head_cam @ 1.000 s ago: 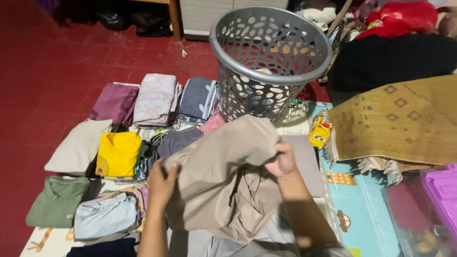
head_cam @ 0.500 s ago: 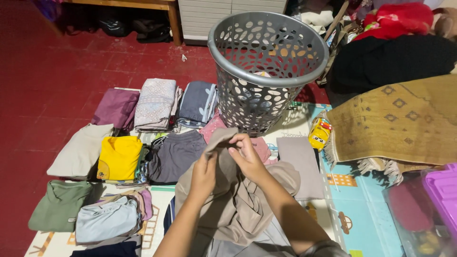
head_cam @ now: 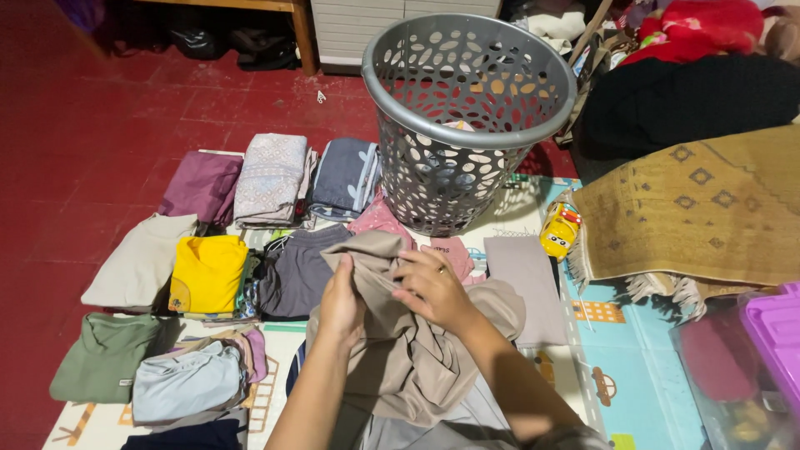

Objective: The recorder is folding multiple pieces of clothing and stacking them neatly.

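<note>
While gripped: two hands, one beige garment (head_cam: 417, 350)

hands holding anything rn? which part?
Yes. Both the left hand and right hand grip the beige garment at its bunched upper edge, close together; the rest hangs crumpled below.

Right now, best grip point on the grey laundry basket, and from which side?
Take the grey laundry basket by its thick rolled rim, from above on the near side. It stands upright with the mouth open, and folded clothes crowd its base.
</note>
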